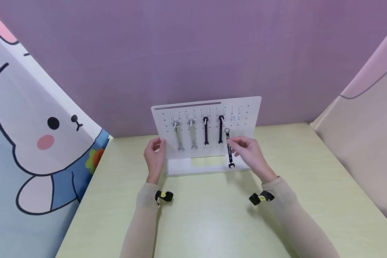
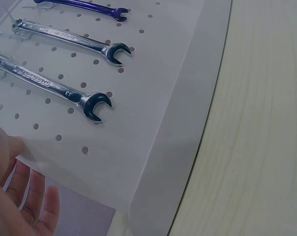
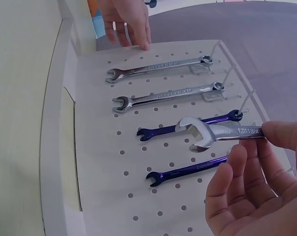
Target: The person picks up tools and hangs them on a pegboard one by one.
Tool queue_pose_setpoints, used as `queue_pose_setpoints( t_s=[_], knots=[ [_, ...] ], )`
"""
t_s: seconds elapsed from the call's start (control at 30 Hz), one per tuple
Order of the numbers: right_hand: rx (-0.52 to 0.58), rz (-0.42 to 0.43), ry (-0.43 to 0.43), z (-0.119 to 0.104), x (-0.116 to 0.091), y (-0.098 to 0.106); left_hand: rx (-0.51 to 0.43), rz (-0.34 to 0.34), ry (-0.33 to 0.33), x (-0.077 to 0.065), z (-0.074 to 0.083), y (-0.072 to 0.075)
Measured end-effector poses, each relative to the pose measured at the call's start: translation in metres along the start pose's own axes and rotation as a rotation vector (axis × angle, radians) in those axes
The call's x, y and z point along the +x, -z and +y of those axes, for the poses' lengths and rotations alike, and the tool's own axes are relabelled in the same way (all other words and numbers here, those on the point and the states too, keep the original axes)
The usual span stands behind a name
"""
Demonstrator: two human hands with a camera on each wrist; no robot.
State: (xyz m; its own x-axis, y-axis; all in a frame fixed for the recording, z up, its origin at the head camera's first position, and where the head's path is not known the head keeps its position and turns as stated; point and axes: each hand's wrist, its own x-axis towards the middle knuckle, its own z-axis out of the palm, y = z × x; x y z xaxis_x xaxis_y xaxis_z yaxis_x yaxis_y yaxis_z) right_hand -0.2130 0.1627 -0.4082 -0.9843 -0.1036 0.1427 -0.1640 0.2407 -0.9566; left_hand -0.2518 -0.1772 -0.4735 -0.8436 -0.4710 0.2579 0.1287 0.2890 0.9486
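A white pegboard stand (image 1: 249,125) stands upright on the table. Its left edge is held by my left hand (image 1: 155,157), thumb on the front and fingers behind. Between thumb and forefinger, my right hand (image 1: 249,154) pinches a combination wrench (image 1: 230,156) in front of the board's right part. This wrench looks silver in the right wrist view, open end toward the board's base, ring end up. Two silver wrenches (image 2: 65,37) hang on hooks at the left. Two purple wrenches (image 3: 187,172) hang nearer my right hand. A wire hook (image 1: 235,117) sits at the row's right end.
The pale wooden table (image 1: 206,215) extends in front of and beside the stand. A purple backdrop (image 1: 206,53) rises behind it. Cartoon-printed cloth (image 1: 25,118) lines the left side, with pale cloth (image 1: 367,143) on the right. Each wrist wears a black strap.
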Motion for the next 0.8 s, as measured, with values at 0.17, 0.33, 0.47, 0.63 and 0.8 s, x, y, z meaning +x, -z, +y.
queue_pose_setpoints(
  t_s=[0.17, 0.33, 0.47, 0.63, 0.8],
  knots=[
    [0.025, 0.013, 0.007, -0.001, 0.003, 0.003, -0.009, 0.008, -0.01, 0.0, 0.0, 0.0],
    [0.047, 0.029, 0.004, -0.004, 0.003, 0.007, -0.005, 0.004, -0.018, -0.001, 0.0, 0.001],
    [0.055, 0.043, 0.0, -0.005, 0.004, 0.01, 0.002, 0.013, -0.024, -0.001, 0.0, 0.0],
    [0.052, 0.06, -0.009, -0.005, 0.006, 0.014, -0.004, 0.02, -0.025, -0.001, -0.001, 0.0],
    [0.05, 0.077, -0.015, -0.007, 0.006, 0.018, -0.005, 0.015, -0.022, -0.001, 0.0, -0.001]
  ],
)
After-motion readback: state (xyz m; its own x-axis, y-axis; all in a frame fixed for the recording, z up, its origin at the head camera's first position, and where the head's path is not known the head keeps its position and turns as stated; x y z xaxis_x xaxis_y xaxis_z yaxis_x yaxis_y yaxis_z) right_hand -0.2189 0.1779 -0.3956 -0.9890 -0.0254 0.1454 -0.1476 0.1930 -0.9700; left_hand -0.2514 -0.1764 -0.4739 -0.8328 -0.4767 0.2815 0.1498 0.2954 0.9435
